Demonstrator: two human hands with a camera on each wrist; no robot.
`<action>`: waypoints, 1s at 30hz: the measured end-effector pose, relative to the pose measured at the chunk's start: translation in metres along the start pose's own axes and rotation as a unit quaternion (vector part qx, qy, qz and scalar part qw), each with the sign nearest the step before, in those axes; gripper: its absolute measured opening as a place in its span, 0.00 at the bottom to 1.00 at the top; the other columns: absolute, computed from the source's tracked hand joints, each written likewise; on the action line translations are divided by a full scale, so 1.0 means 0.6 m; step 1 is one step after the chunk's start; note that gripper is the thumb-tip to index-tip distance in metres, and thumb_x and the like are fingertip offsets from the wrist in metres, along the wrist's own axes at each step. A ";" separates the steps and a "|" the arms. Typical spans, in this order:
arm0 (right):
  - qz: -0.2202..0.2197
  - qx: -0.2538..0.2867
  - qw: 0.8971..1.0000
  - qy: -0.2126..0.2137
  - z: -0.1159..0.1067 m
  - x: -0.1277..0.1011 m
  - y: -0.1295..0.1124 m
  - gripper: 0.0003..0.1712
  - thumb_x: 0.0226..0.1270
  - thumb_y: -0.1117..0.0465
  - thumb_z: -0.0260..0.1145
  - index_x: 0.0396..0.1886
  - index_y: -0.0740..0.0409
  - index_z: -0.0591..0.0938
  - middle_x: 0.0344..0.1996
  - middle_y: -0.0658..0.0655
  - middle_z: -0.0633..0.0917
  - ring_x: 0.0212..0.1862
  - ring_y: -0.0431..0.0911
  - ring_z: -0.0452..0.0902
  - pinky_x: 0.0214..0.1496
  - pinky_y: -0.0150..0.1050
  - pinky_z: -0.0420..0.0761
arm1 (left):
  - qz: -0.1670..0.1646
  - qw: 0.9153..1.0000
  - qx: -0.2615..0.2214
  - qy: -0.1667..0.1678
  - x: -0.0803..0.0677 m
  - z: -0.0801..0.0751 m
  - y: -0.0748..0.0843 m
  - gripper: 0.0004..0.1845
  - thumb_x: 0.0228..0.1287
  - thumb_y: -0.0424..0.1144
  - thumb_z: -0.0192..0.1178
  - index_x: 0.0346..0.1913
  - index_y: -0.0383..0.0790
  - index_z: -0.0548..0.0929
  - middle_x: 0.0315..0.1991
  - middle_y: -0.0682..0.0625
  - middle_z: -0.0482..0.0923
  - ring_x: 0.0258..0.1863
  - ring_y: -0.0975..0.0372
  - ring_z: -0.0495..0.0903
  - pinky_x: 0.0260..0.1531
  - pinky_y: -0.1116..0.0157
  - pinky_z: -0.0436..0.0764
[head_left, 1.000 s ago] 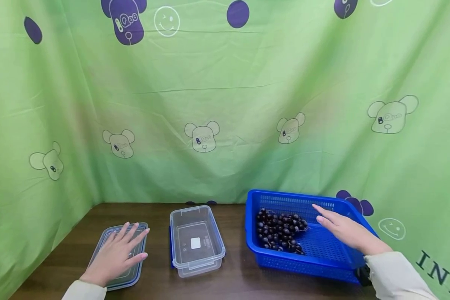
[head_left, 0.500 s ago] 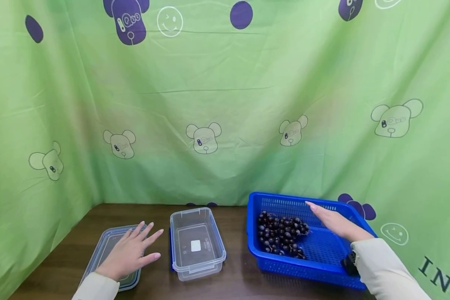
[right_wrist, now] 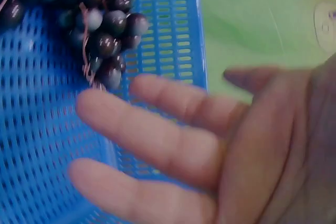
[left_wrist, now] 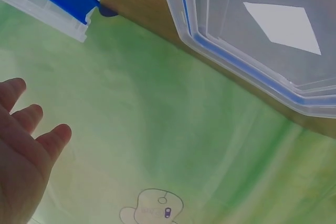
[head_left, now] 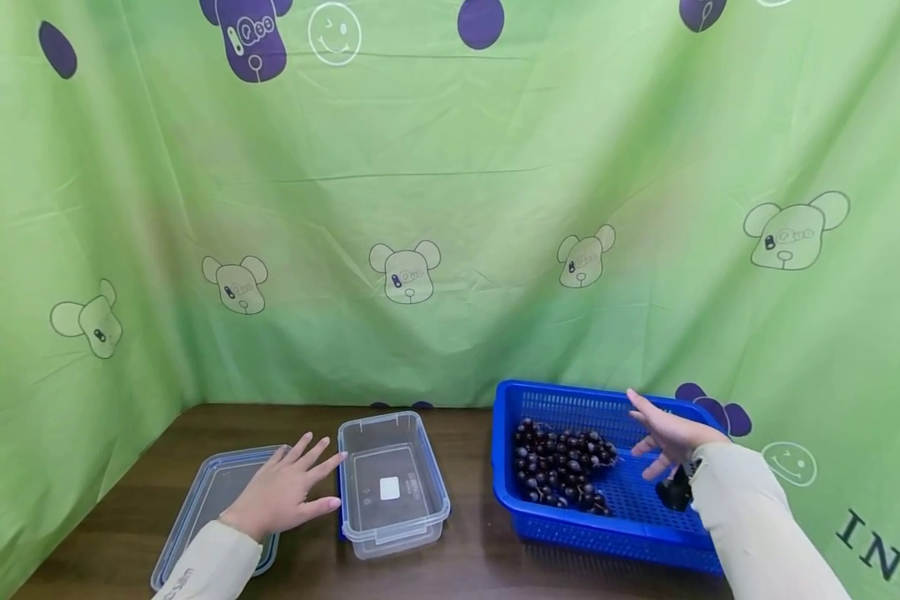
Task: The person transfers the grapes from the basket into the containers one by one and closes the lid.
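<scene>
My left hand (head_left: pixel 281 492), fingers spread, hovers at the left side of a clear plastic food container (head_left: pixel 397 467) that has a white label on its bottom. Below and left of that hand lies a clear lid (head_left: pixel 202 504) with a blue seal, partly covered by hand and sleeve. Over the right part of a blue plastic basket (head_left: pixel 592 533) is my right hand (head_left: pixel 671 433), its fingers extended and holding nothing. Dark grapes (head_left: pixel 562 462) in bunches fill the basket's left half. In the right wrist view, the fingers point toward the grapes (right_wrist: pixel 107 40) but stay apart from them.
A brown wooden table (head_left: pixel 468 500) carries everything, with a gap between container and basket. Green patterned cloth (head_left: pixel 457 333) hangs behind and along both sides. A black wrist device (head_left: pixel 675 492) shows below the right hand.
My left hand has moved right, from above the lid to the container's left edge. The right hand, earlier flat with fingers together, now has its fingers lowered and spread over the basket.
</scene>
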State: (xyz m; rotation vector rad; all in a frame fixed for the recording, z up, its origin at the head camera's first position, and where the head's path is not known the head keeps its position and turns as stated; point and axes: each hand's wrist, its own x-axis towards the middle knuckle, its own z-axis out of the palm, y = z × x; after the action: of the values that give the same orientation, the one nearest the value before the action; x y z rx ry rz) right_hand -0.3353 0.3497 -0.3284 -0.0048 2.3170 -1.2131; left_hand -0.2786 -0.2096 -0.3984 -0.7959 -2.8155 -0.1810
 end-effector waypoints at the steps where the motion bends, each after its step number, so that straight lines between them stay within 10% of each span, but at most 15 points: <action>1: 0.004 0.006 1.000 0.011 0.001 0.004 0.001 0.53 0.70 0.30 0.26 0.71 0.71 0.27 0.60 0.86 0.61 0.51 0.74 0.73 0.53 0.69 0.68 | -0.001 1.000 0.002 -0.004 0.001 0.001 0.001 0.34 0.65 0.60 0.53 0.68 0.44 0.70 0.67 0.38 0.66 0.68 0.39 0.57 0.60 0.37 0.59; 8: 0.043 0.048 0.995 0.076 0.022 0.017 -0.004 0.54 0.72 0.33 0.36 0.70 0.76 0.31 0.55 0.83 0.69 0.53 0.68 0.76 0.58 0.76 0.51 | -0.001 1.000 -0.005 -0.003 0.006 0.010 0.000 0.32 0.66 0.59 0.53 0.67 0.43 0.72 0.65 0.40 0.69 0.68 0.40 0.58 0.60 0.36 0.59; 12: 0.062 0.049 0.992 0.099 0.039 0.016 -0.009 0.56 0.72 0.33 0.41 0.70 0.77 0.33 0.53 0.84 0.68 0.47 0.64 0.80 0.56 0.70 0.64 | -0.006 1.000 -0.005 -0.006 0.008 0.019 0.002 0.32 0.66 0.59 0.53 0.67 0.44 0.72 0.66 0.40 0.68 0.69 0.41 0.57 0.60 0.36 0.58; 18: 0.057 -0.036 0.995 0.069 0.056 0.037 -0.010 0.51 0.75 0.39 0.38 0.68 0.83 0.38 0.62 0.89 0.44 0.45 0.66 0.79 0.56 0.61 0.71 | -0.018 1.000 -0.009 -0.015 0.009 0.025 0.002 0.32 0.66 0.60 0.52 0.66 0.45 0.73 0.67 0.39 0.67 0.69 0.40 0.56 0.61 0.36 0.57; 30: 0.030 -0.117 0.993 -0.006 0.070 0.068 -0.009 0.51 0.72 0.40 0.46 0.70 0.79 0.41 0.66 0.83 0.40 0.56 0.73 0.69 0.62 0.70 0.55 | -0.040 0.998 -0.029 -0.038 0.012 0.037 -0.002 0.32 0.68 0.60 0.49 0.67 0.44 0.71 0.67 0.42 0.68 0.70 0.41 0.55 0.63 0.36 0.54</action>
State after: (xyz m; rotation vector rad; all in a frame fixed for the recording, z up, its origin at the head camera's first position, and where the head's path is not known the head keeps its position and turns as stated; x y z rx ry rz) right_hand -0.3530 0.3045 -0.3620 -0.0247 2.4184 -0.9052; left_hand -0.2890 -0.2029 -0.4184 -0.7185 -2.9285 -0.2514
